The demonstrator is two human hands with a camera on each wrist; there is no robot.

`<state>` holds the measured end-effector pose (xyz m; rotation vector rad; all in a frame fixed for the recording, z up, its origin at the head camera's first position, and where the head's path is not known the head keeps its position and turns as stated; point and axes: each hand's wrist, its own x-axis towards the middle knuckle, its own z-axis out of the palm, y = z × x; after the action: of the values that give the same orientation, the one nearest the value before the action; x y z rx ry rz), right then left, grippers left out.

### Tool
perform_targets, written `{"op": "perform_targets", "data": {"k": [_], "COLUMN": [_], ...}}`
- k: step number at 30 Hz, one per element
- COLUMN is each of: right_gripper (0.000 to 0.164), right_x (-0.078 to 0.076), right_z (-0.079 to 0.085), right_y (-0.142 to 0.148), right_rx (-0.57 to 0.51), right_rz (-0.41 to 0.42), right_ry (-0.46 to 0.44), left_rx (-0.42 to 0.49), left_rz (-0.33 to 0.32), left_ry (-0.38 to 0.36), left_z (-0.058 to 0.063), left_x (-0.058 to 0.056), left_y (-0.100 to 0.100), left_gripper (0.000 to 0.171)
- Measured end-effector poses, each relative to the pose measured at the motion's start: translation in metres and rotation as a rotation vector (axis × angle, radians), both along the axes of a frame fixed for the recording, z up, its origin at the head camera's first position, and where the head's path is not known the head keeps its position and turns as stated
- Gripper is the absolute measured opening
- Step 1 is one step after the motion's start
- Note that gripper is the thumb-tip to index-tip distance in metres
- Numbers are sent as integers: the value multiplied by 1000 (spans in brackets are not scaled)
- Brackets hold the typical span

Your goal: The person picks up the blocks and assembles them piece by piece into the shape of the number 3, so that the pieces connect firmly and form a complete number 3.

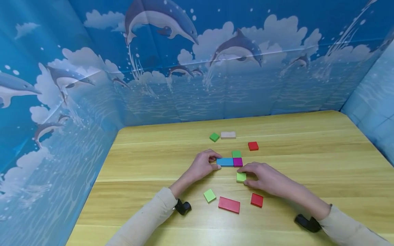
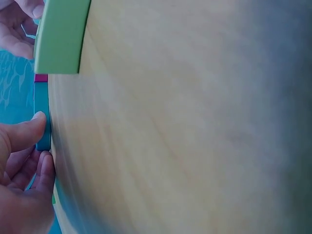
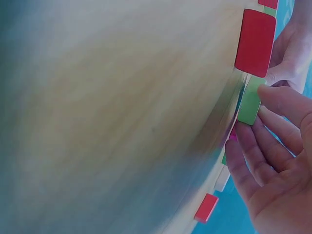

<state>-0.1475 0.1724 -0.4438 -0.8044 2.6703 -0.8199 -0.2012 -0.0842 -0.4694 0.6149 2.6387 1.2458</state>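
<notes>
Blue block (image 1: 225, 162) pinched by left hand (image 1: 203, 165); right hand (image 3: 278, 161) fingers pinch light-green block (image 3: 250, 101), head view hides this

Play booth: dolphin-print walls (image 1: 92, 85), wooden table (image 1: 307, 153)

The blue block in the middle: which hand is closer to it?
Left. The left hand touches the blue block at its left end with its fingertips. The right hand lies off to the block's right and nearer the person, at a light green square.

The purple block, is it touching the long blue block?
Yes, in the head view the purple block sits flush against the right end of the long blue block.
</notes>
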Motion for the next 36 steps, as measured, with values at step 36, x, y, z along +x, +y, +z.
{"op": "perform_targets", "data": {"k": [36], "right_gripper": [31], "right_x": [-3], "right_z": [-1], "right_y": [-1], "right_rx": [-14], "right_rz": [-77], "right_ry": [106], "left_rx": [2], "left_rz": [3], "left_ry": [-12], "left_z": [-1], "left_x": [0], "left_y": [0], "left_gripper": [27]}}
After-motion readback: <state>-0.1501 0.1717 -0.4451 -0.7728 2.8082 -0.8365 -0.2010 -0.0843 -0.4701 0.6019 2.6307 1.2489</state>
